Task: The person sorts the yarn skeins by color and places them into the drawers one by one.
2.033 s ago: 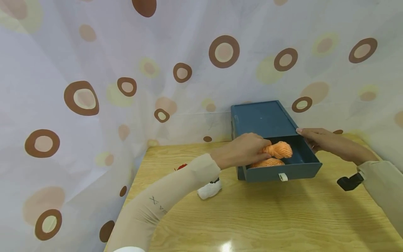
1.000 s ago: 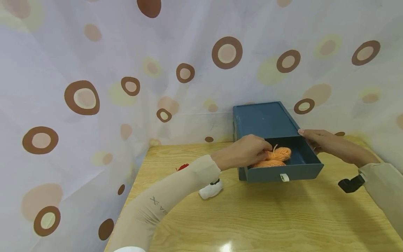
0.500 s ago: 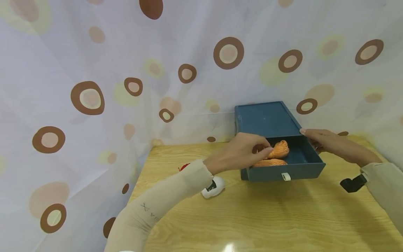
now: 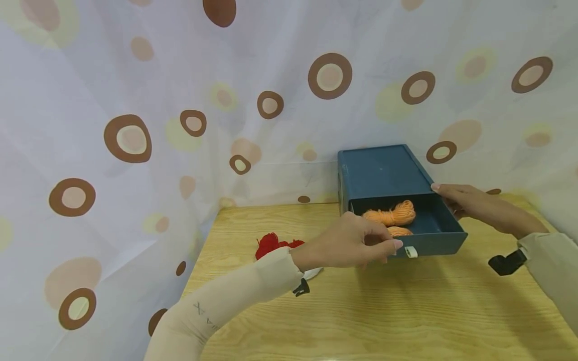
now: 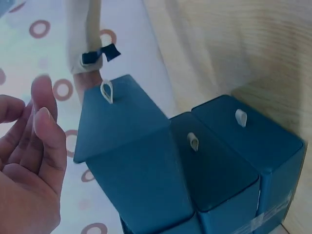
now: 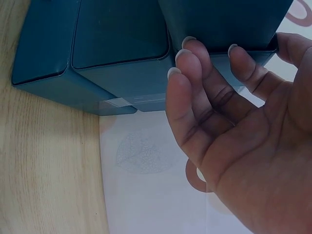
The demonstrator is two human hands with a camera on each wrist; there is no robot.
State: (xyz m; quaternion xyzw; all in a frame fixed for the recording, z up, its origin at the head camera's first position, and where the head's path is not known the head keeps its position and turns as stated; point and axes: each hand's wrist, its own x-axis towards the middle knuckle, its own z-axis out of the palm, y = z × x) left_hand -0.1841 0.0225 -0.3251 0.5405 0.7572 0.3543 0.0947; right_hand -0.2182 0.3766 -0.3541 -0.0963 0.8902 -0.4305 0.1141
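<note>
My left hand [image 4: 352, 243] hovers before the front left of a pulled-out blue drawer [image 4: 433, 245], fingers loosely bent and holding nothing. Inside the drawer, toward its left, lie two skeins of orange yarn; the upper skein [image 4: 390, 214] shows whole, while the lower skein [image 4: 399, 231] is partly hidden by the hand and the drawer front. My right hand [image 4: 469, 203] rests against the right edge of the blue drawer cabinet [image 4: 384, 170]. Its thumb is at the top corner; in the right wrist view the slightly bent fingers [image 6: 180, 97] touch the side.
Red yarn [image 4: 269, 244] lies on the wooden table [image 4: 361, 321] behind my left forearm, and white yarn [image 4: 311, 273] is mostly hidden below the wrist. Two lower drawers with loop tabs [image 5: 241, 117] stay closed. A patterned curtain [image 4: 280, 135] hangs behind.
My left hand has let go of the upper orange skein, leaving it in the drawer, and has drawn back toward the front. The red yarn shows more. My right hand stays on the cabinet.
</note>
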